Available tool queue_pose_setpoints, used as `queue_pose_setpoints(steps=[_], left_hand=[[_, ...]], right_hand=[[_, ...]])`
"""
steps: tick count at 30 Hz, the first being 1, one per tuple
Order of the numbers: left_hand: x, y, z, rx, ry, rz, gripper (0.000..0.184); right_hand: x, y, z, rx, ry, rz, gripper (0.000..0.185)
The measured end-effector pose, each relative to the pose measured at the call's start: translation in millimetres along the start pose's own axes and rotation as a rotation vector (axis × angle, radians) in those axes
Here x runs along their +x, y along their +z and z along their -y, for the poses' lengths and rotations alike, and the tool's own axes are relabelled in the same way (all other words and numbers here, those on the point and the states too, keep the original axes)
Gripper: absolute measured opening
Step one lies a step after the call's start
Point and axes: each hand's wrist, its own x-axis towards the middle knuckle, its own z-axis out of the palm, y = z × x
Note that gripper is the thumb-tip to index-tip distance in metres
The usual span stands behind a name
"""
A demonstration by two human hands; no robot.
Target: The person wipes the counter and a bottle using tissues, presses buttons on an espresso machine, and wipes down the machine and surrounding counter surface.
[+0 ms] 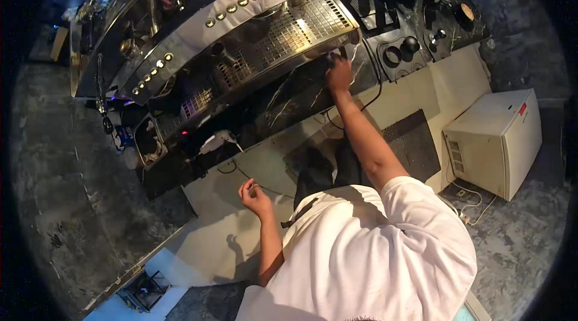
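Note:
My right hand [339, 74] reaches out over the dark marble counter [289, 95], just below the right end of the espresso machine's drip tray [313, 17]. Its fingers are curled around something small and dark that I cannot make out. My left hand [256, 199] hangs in front of the counter, with its fingers loosely bent and apart and nothing visible in them. Above and left of that hand, a white object with a thin spout-like tip [220, 141] lies near the counter's edge.
A round black tamper [411, 44] and a dark ring [392, 55] sit on a tray at the right. A black cable [380, 77] loops beside my right arm. A white box-shaped appliance [481, 140] stands on the floor at the right. A metal bin [149, 140] is at the left.

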Motion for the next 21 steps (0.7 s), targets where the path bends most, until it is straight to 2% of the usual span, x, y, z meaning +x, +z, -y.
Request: queue_pose_setpoints(steps=[4,6,7,9,10,14,16,17,19,21], left_hand=[[1,-16,15,0.012,-0.034,-0.044,0.025],[1,-18,18,0.008,-0.029,-0.041,0.025],[1,-18,19,0.009,-0.024,-0.038,0.025],[5,-15,19,0.009,-0.008,-0.039,0.025],[8,-13,17,0.006,-0.004,-0.047,0.025],[8,-1,7,0.014,0.009,-0.013,0.024],[7,-4,-1,-0.001,0.013,-0.027,0.023],[8,-5,-7,-0.015,0.016,-0.041,0.023],[8,-8,-11,-0.040,0.014,-0.066,0.023],[6,-15,-4,-0.039,0.000,-0.073,0.023]], right_hand=[[-6,7,11,-0.230,-0.059,0.181,0.033],[-11,-3,23,-0.249,-0.094,0.337,0.027],[-19,-1,26,-0.246,-0.103,0.333,0.027],[-32,10,29,-0.122,-0.197,0.309,0.018],[-35,10,33,-0.115,-0.202,0.305,0.018],[-49,-1,42,0.246,-0.187,0.311,0.016],[-42,-18,55,0.683,0.478,0.265,0.023],[-32,-25,57,0.687,0.471,0.264,0.023],[-20,-39,53,0.143,0.065,0.085,0.021],[-23,-34,54,0.121,0.051,0.103,0.020]])
